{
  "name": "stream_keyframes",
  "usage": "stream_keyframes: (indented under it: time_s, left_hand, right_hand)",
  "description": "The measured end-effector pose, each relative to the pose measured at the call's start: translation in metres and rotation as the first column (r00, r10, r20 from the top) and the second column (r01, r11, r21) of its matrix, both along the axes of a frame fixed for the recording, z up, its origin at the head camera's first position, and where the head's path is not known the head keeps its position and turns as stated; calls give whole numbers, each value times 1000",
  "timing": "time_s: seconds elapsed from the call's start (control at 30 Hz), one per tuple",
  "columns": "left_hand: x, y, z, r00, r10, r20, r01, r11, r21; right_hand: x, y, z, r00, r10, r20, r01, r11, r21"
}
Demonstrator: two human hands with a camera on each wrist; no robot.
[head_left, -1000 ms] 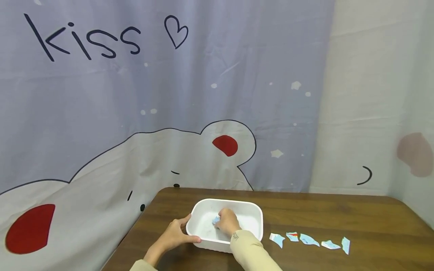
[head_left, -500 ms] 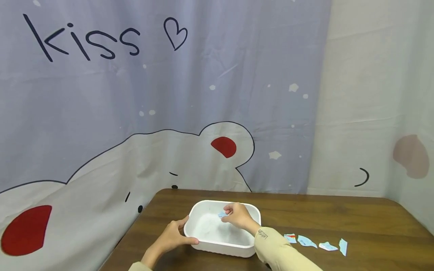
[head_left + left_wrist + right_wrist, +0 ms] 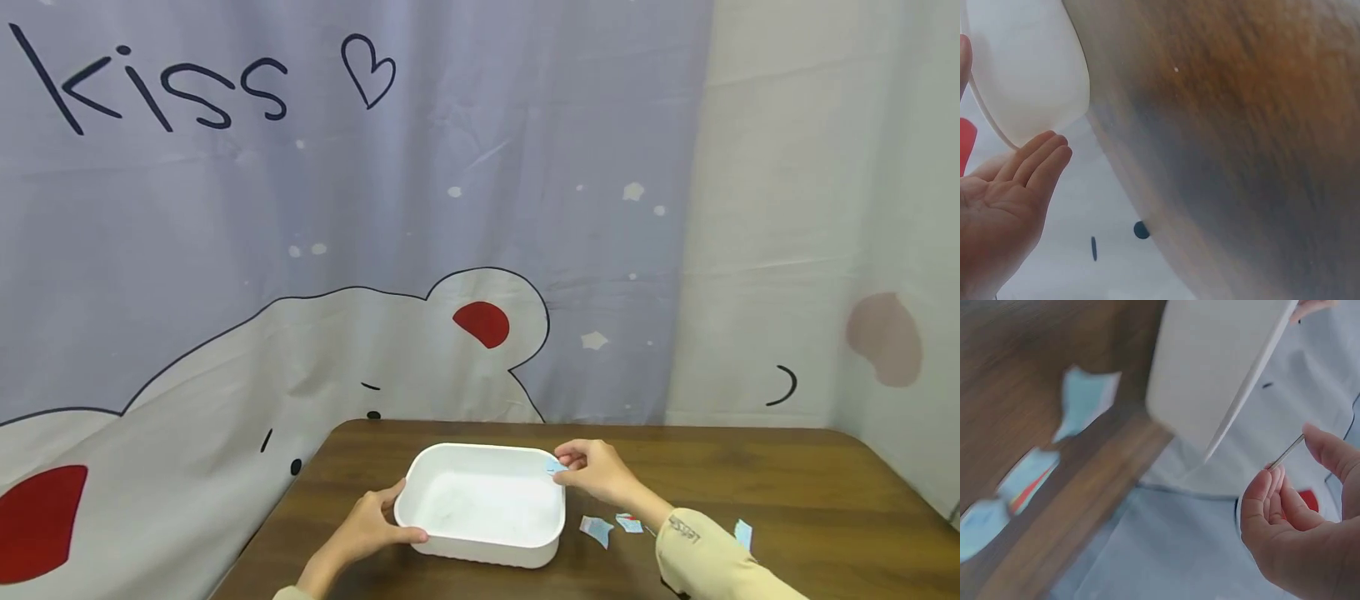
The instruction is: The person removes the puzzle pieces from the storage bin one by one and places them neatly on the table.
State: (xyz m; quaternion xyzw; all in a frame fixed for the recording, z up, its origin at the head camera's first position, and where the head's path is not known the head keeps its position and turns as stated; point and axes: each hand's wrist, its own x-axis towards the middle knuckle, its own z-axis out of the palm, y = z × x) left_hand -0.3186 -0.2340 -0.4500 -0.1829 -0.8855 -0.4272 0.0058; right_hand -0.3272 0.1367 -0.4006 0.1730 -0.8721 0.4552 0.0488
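Note:
My right hand (image 3: 600, 477) pinches a thin, light blue, irregular piece (image 3: 555, 467) between thumb and fingertips, just by the right rim of a white plastic tub (image 3: 465, 552). Seen edge-on in the right wrist view, that piece (image 3: 1287, 452) looks like a thin flat sheet. My left hand (image 3: 365, 530) rests against the tub's left end, thumb at the near corner and fingers along the side. In the left wrist view its fingers (image 3: 1038, 164) lie fairly straight, touching the tub's outer wall (image 3: 1063, 87). The visible part of the tub's inside holds no pieces.
Right of the tub, similar pieces lie on the brown wooden table (image 3: 787, 475): one blue with a pale edge (image 3: 597, 531), one with a red stripe (image 3: 628, 523), one farther right (image 3: 743, 534). My right sleeve (image 3: 712, 554) covers others. A printed curtain (image 3: 585, 250) hangs behind.
My right hand has lifted the blue piece from inside the tub and carried it right, to the tub's right rim. The left hand stays at the tub. The head view has shifted slightly.

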Motion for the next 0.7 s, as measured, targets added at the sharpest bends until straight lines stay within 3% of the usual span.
stream_keyframes:
  time_s: [0.33,0.57,0.7]
  left_hand:
    - [0,0,-1,1000,-17,4,17,1000,21]
    - [-1,0,-2,1000,-11,12,11,1000,14]
    - [-1,1,0,1000,-12,9,12,1000,14]
  right_hand:
    - [21,100,-12,984,-175,14,173,979,111]
    - [37,161,-24,963,-267,-17,265,939,221]
    - [45,188,-31,953,-301,10,287,918,275]
